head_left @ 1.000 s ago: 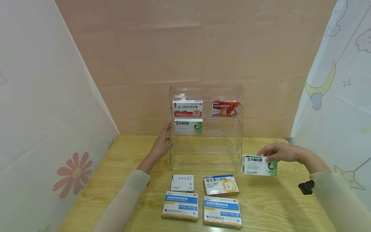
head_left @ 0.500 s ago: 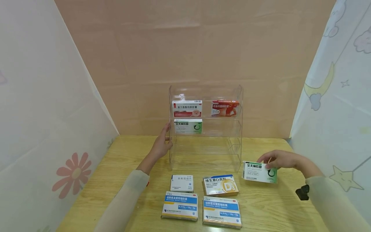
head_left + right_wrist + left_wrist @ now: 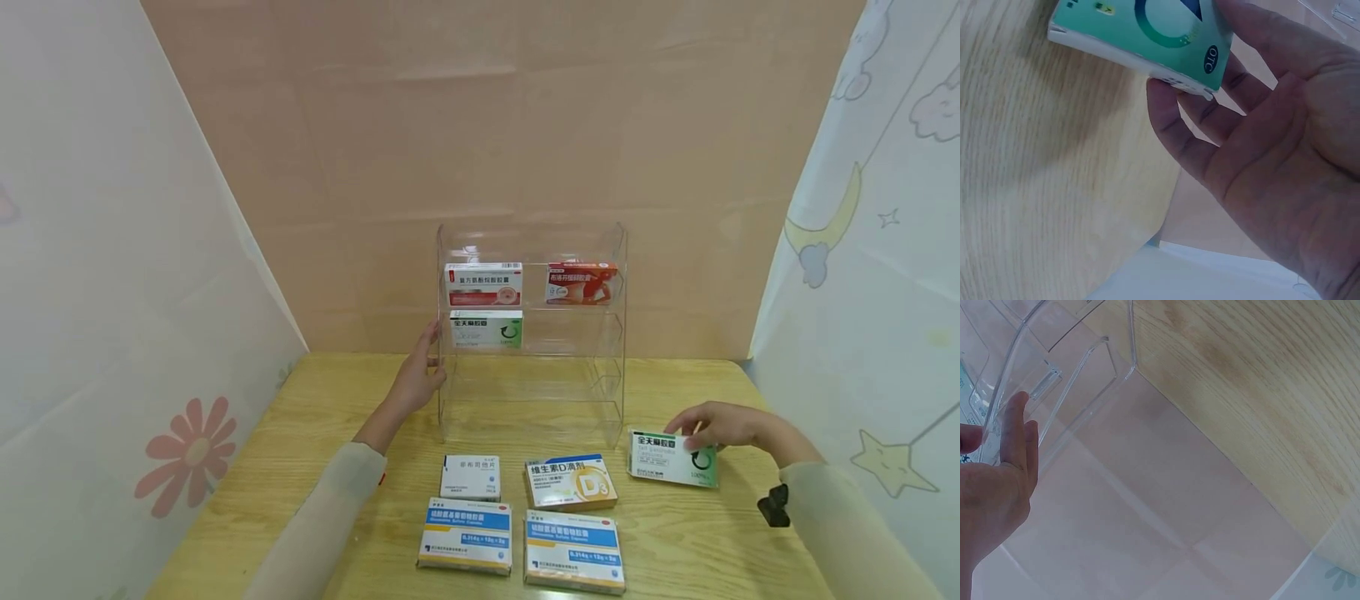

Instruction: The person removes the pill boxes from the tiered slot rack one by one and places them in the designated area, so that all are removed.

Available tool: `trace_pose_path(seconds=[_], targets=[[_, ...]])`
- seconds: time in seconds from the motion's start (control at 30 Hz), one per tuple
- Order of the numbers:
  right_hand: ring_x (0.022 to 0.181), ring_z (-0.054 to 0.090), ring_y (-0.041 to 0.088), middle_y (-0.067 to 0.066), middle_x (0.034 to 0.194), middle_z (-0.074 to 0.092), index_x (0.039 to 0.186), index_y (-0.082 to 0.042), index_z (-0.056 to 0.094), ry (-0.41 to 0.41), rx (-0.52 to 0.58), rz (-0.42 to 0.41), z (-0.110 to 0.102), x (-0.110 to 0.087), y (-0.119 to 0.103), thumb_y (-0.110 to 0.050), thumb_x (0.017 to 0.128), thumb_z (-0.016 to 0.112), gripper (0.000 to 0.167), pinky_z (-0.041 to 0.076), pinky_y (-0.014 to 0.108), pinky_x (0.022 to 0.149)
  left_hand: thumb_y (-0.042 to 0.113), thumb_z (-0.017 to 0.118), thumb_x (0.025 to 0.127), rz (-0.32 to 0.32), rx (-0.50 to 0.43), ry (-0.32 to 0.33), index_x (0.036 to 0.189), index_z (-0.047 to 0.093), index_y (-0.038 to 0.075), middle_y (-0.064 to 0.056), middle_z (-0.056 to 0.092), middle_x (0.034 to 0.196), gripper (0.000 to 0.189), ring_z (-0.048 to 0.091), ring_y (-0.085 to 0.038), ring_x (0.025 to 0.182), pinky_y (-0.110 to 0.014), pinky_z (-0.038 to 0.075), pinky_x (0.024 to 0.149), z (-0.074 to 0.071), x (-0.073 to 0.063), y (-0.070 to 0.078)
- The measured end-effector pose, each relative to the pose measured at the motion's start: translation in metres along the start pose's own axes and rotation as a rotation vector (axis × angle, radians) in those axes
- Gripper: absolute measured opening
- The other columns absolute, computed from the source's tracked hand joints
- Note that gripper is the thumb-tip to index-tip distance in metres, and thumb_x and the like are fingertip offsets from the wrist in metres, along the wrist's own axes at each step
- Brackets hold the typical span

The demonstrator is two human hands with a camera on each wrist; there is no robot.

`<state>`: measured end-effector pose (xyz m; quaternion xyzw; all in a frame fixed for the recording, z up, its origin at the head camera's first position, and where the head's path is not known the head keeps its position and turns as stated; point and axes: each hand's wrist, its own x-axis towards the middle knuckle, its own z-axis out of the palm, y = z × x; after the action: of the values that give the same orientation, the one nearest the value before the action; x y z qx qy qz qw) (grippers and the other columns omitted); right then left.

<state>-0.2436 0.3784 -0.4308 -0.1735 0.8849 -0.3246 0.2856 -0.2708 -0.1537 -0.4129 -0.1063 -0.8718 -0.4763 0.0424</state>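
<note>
In the head view a clear acrylic display rack (image 3: 534, 392) stands in the middle of the table. My left hand (image 3: 417, 379) holds its left side panel; in the left wrist view the thumb lies on one side of the panel's edge and the fingers (image 3: 1015, 431) on the other. Right of the rack, my right hand (image 3: 723, 423) pinches a green-and-white medicine box (image 3: 672, 458) by its right end. In the right wrist view the box's green end (image 3: 1147, 31) sits between thumb and fingers, tilted above the wood. Whether its lower edge touches the table, I cannot tell.
The rack bears a white-and-red box (image 3: 483, 285), a red box (image 3: 581, 283) and another green-and-white box (image 3: 486, 330). In front lie a small white box (image 3: 471, 477), a vitamin D box (image 3: 570, 481) and two blue-and-white boxes (image 3: 465, 535). Pale printed sheets (image 3: 855, 333) flank the table.
My right hand has lowered the green-and-white medicine box toward the table and tipped its face further upward. The left hand stays at the rack's side.
</note>
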Motion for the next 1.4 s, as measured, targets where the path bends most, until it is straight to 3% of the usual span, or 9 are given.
trace_pose_path(seconds=[0.23,0.43,0.6,0.8,1.13,1.3,1.4], targets=[[0.094,0.057,0.023,0.018,0.119,0.063,0.126,-0.002,0.068,0.037,-0.017,-0.078,0.003,0.004,0.015,-0.016,0.096,0.067,0.033,0.053,0.032,0.071,-0.003,0.058,0.095,0.006,-0.01,0.002,0.163,0.01,0.034,-0.008,0.027,0.166,0.091,0.056,-0.041,0.125,-0.047,0.058,0.091,0.0,0.0,0.001],[0.099,0.06,0.024,0.021,0.125,0.065,0.128,-0.001,0.067,0.074,-0.021,-0.033,0.007,0.005,0.017,-0.017,0.096,0.069,0.036,0.054,0.038,0.077,-0.002,0.058,0.096,0.003,-0.013,0.004,0.163,0.01,0.037,-0.007,0.028,0.166,0.091,0.056,-0.041,0.125,-0.048,0.058,0.09,0.0,0.0,0.001],[0.111,0.061,0.037,0.025,0.129,0.063,0.131,0.0,0.064,0.116,-0.085,-0.042,0.007,0.002,0.013,-0.014,0.097,0.067,0.038,0.055,0.045,0.085,-0.001,0.058,0.096,0.003,-0.011,0.005,0.162,0.009,0.039,-0.006,0.028,0.166,0.091,0.057,-0.041,0.125,-0.048,0.058,0.09,0.0,0.001,0.0],[0.117,0.058,0.049,0.028,0.128,0.063,0.134,0.005,0.06,0.201,-0.158,-0.106,0.003,-0.007,-0.003,-0.017,0.099,0.063,0.041,0.054,0.056,0.089,0.0,0.058,0.096,0.002,0.002,-0.002,0.163,0.008,0.037,-0.008,0.027,0.166,0.091,0.056,-0.04,0.125,-0.047,0.057,0.092,-0.001,0.001,0.002],[0.107,0.067,0.032,0.016,0.124,0.068,0.134,-0.002,0.062,0.324,-0.214,-0.16,-0.012,-0.02,-0.045,-0.027,0.1,0.063,0.042,0.056,0.039,0.084,-0.001,0.057,0.096,0.003,-0.01,0.0,0.163,0.01,0.036,-0.008,0.027,0.166,0.09,0.057,-0.041,0.125,-0.048,0.057,0.092,0.0,0.0,0.002],[0.109,0.065,0.032,0.014,0.124,0.068,0.132,-0.001,0.062,0.387,-0.232,-0.207,-0.018,-0.026,-0.074,-0.025,0.1,0.063,0.04,0.056,0.032,0.082,-0.002,0.058,0.096,0.006,-0.01,0.002,0.163,0.009,0.036,-0.009,0.028,0.166,0.091,0.057,-0.041,0.124,-0.048,0.058,0.091,0.0,-0.001,0.001],[0.11,0.065,0.033,0.015,0.126,0.067,0.133,-0.001,0.062,0.404,-0.26,-0.242,-0.02,-0.024,-0.089,-0.024,0.101,0.063,0.039,0.057,0.034,0.084,-0.001,0.058,0.096,-0.002,-0.009,0.0,0.163,0.009,0.037,-0.008,0.027,0.166,0.091,0.057,-0.04,0.125,-0.047,0.058,0.091,0.0,-0.001,0.001]])
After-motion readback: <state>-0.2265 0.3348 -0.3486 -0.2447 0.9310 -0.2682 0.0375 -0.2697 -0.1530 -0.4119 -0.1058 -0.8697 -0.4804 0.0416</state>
